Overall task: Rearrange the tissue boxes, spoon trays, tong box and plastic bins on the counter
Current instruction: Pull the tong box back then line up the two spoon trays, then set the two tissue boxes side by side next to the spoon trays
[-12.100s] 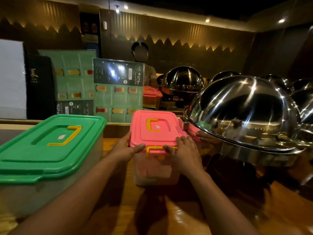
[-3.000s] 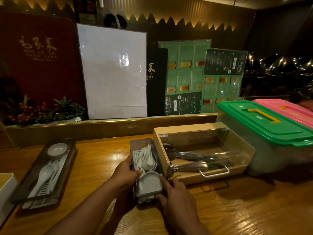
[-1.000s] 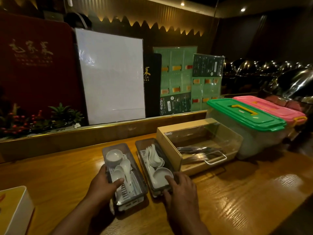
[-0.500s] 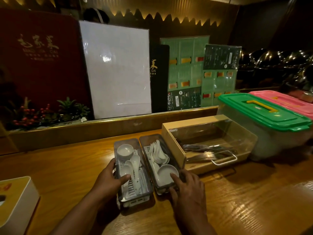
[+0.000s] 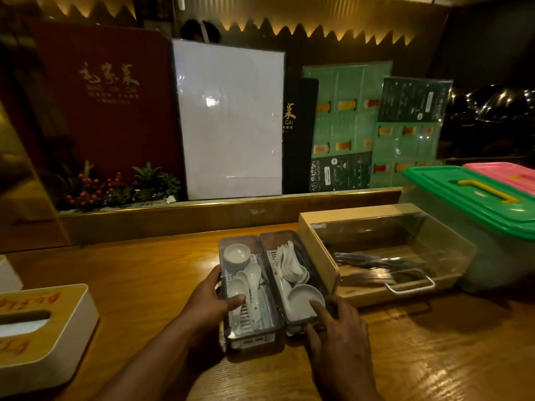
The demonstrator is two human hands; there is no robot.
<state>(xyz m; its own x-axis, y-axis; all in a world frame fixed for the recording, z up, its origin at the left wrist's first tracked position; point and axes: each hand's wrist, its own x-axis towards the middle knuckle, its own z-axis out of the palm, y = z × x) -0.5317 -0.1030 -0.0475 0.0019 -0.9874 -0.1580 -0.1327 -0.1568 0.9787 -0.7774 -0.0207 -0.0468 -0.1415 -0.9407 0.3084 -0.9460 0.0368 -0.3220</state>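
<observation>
Head view: dim room, glossy wooden counter (image 5: 144,273), menus propped behind. Left hand (image 5: 208,302) gripped left tray (image 5: 249,287); right hand (image 5: 335,325), fingers spread, touched right tray (image 5: 292,279). Trays side by side, beside tong box (image 5: 385,256). Arrangement unchanged from half a second earlier.

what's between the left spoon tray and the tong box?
Head view: the second spoon tray, right hand on its near end, tight beside the left spoon tray and the tong box.
</observation>
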